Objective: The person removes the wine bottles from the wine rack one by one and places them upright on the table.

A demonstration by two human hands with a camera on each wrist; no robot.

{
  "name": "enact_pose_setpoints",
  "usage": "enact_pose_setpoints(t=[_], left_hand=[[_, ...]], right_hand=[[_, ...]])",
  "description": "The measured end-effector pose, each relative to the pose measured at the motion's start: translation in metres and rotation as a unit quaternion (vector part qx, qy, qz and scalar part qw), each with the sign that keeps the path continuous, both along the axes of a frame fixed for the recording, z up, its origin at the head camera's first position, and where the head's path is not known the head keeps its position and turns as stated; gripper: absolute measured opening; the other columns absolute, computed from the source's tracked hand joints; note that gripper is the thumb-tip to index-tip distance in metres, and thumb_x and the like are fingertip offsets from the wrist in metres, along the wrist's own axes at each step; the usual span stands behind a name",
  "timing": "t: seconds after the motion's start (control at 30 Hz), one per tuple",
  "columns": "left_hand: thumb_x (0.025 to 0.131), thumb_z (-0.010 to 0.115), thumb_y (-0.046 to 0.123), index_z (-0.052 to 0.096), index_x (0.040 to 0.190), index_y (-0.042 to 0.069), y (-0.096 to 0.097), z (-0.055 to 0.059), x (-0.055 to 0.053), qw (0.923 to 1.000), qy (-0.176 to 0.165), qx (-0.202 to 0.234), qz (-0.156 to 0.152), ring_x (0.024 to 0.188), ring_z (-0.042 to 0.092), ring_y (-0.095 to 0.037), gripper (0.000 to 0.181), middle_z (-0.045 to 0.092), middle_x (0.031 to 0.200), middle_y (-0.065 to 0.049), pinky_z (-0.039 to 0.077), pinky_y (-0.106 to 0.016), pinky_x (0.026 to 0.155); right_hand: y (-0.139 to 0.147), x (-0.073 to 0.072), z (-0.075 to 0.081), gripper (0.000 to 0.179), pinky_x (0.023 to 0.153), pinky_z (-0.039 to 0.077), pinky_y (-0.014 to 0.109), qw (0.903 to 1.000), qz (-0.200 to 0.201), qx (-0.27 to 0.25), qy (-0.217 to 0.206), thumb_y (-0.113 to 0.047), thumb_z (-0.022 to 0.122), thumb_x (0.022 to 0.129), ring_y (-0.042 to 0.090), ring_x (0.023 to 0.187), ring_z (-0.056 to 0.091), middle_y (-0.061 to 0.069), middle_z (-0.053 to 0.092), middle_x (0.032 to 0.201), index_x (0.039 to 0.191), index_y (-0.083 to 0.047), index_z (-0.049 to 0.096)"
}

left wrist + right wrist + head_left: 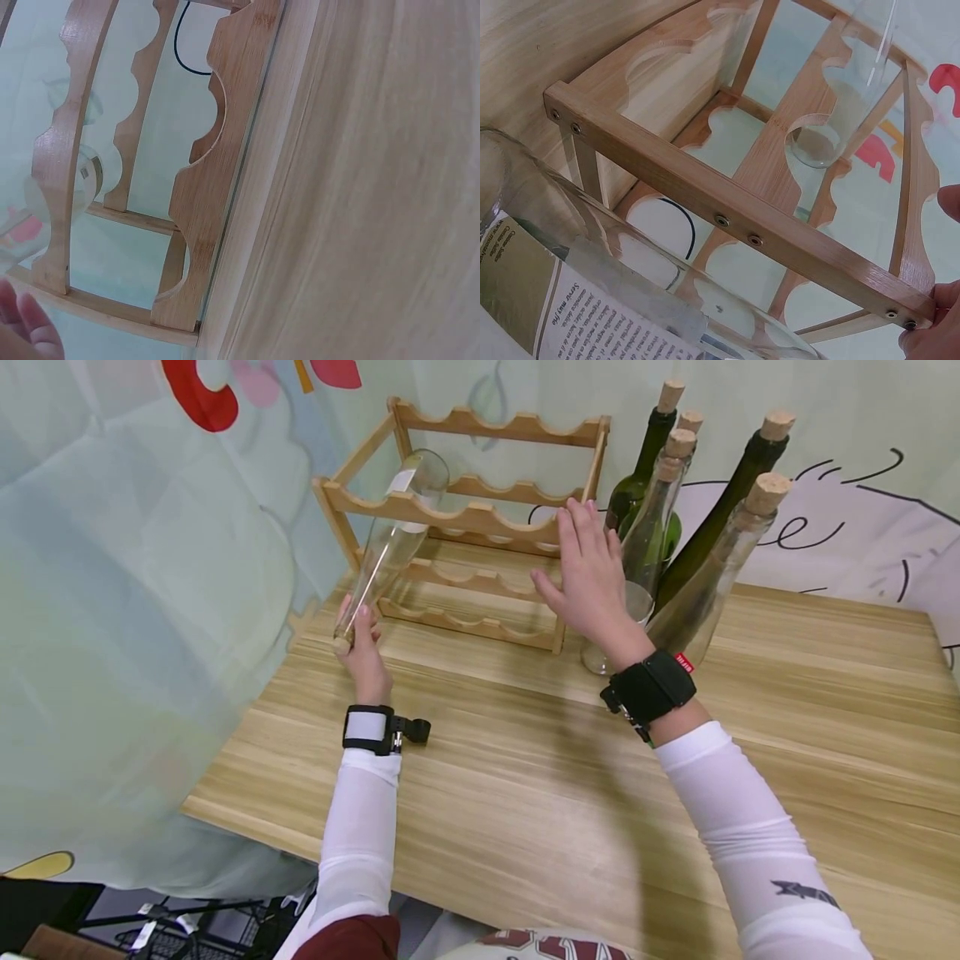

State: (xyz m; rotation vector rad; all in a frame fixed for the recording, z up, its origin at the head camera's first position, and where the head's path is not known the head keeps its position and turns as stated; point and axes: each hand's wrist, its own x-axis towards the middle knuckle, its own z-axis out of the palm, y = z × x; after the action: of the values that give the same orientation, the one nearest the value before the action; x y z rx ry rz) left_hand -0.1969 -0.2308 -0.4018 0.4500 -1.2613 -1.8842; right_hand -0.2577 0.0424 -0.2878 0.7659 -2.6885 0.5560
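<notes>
A clear glass bottle (386, 556) with a pale label lies tilted in the left end of the wooden wine rack (480, 514), its base toward the back and its corked neck toward me. My left hand (365, 652) holds the neck low in front of the rack. At the rack's right front corner, my right hand (592, 581) has its fingers extended and thumb apart; in the right wrist view its fingers (934, 330) touch the corner of the frame. Only a few left fingertips (34, 326) show in the left wrist view.
To the right of the rack stand several corked bottles, among them a dark green one (723, 518) and a clear one (705, 585), close by my right wrist. A patterned cloth (187, 610) hangs behind and left of the wooden table (480, 777).
</notes>
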Motion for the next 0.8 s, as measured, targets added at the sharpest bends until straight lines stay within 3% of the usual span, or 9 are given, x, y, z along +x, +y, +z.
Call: enact_pose_setpoints(t=[0.37, 0.6, 0.8], left_hand=[[0.084, 0.059, 0.019, 0.054, 0.121, 0.013, 0.001, 0.0, 0.015, 0.9997, -0.002, 0.02, 0.013, 0.075, 0.046, -0.009, 0.037, 0.053, 0.081, 0.002, 0.039, -0.022, 0.072], [0.083, 0.06, 0.016, 0.057, 0.117, 0.01, 0.0, 0.0, 0.025, 0.999, -0.003, 0.027, 0.036, 0.075, 0.048, -0.011, 0.035, 0.055, 0.079, 0.002, 0.039, -0.02, 0.07], [0.083, 0.06, 0.013, 0.056, 0.116, 0.006, -0.001, 0.0, 0.034, 0.9983, 0.025, 0.038, 0.037, 0.073, 0.046, -0.011, 0.034, 0.054, 0.08, 0.001, 0.039, -0.021, 0.069]], right_hand=[[0.0, 0.0, 0.0, 0.071, 0.11, 0.006, 0.047, 1.0, -0.001, -0.001, 0.005, -0.041, 0.047, 0.087, 0.021, 0.138, -0.001, 0.009, 0.009, 0.148, 0.14, -0.006, 0.016], [0.0, 0.001, 0.0, 0.071, 0.11, 0.006, 0.047, 1.0, 0.0, -0.003, 0.005, -0.039, 0.049, 0.087, 0.021, 0.138, -0.001, 0.009, 0.01, 0.148, 0.14, -0.006, 0.016], [0.0, 0.001, 0.001, 0.071, 0.11, 0.005, 0.046, 1.0, 0.0, -0.001, 0.002, -0.038, 0.049, 0.087, 0.021, 0.138, -0.001, 0.008, 0.009, 0.148, 0.141, -0.007, 0.015]])
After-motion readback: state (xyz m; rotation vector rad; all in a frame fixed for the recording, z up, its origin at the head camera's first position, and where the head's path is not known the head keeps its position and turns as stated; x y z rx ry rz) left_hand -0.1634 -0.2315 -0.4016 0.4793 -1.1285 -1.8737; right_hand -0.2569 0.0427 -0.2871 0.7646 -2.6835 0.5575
